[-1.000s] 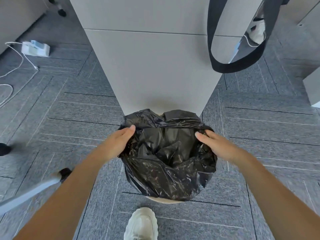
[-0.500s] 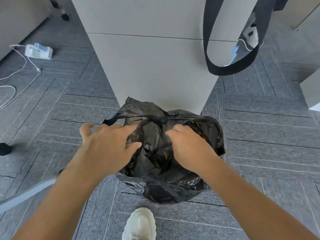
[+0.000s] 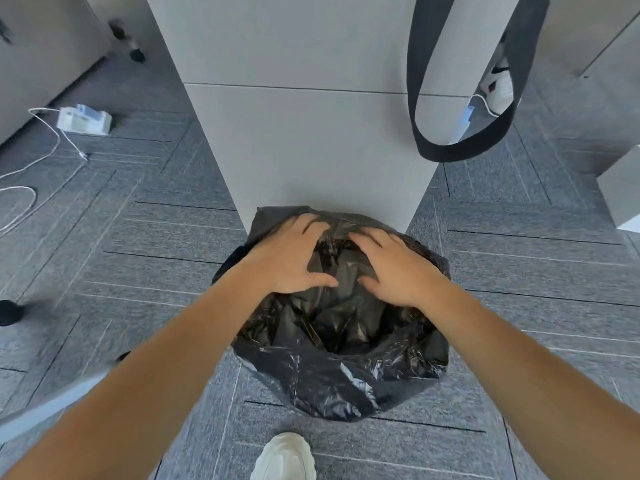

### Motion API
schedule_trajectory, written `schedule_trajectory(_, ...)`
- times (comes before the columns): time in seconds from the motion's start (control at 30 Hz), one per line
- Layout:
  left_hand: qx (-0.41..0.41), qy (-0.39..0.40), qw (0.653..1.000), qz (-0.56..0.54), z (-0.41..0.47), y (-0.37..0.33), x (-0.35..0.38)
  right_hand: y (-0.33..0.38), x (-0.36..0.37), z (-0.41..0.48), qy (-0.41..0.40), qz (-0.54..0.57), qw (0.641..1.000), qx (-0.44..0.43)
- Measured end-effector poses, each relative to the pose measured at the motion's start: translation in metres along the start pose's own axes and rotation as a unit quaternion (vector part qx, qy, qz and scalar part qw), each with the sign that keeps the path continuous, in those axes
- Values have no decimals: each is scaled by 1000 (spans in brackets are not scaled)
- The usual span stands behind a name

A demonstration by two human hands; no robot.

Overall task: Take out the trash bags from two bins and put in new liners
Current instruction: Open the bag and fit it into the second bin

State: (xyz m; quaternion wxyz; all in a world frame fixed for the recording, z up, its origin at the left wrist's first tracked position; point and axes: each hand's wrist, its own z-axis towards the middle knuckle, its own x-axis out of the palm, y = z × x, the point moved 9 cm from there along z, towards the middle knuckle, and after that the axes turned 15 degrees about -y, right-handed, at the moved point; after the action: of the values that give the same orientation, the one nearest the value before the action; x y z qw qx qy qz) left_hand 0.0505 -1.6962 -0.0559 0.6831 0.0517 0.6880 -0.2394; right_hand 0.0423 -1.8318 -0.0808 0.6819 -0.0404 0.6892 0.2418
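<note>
- Far left on the grey carpet floor (image 3: 145, 271), a white adapter (image 3: 84, 120) lies with a white cable (image 3: 20, 199) looping away from it, well apart from the work.
- The left hand (image 3: 289, 258) lies on the far left part of the trash bag's top. Its grip is apart: fingers spread over the plastic, thumb stretched towards the other hand.
- The trash bag (image 3: 339, 372), black and glossy, stands on the floor against the foot of a grey panel (image 3: 311, 140), just ahead of a white shoe (image 3: 284, 457).
- Its mouth faces up at my camera, so I am looking down its long axis, which runs upright. The near rim is rolled outward.
- Inside I see only crumpled black plastic folds; anything deeper is too dark to make out. The bin itself is hidden under the plastic.
- The right hand (image 3: 398, 268) rests on the far right part of the top, grip likewise apart, fingers splayed on the plastic, thumb pointing at the left thumb. A bunched ridge of plastic sits between the two hands.
- Upper right, a black strap (image 3: 464, 147) hangs in a loop.
</note>
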Motion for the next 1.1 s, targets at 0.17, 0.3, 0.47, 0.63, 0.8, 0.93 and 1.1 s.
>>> schedule_trajectory(0.17,-100,33,974,-199,-6,32,17,-21,-1,16,10,184,975,121)
schedule_trajectory(0.3,-177,11,909,-376,-9,55,30,-43,9,23,-4,404,879,254)
schedule_trajectory(0.47,-227,-50,836,-497,-33,82,40,-73,29,-3,-41,570,739,356)
schedule_trajectory(0.63,-297,-122,697,-642,-66,95,51,-88,37,-32,-155,621,644,420)
schedule_trajectory(0.8,-362,-201,571,-709,-93,101,62,-98,25,-63,-259,527,699,408)
schedule_trajectory(0.93,-336,-233,628,-662,-107,92,57,-86,15,-80,-280,429,803,303)
schedule_trajectory(1.1,-214,-205,797,-526,-123,69,34,-56,1,-93,-200,347,904,153)
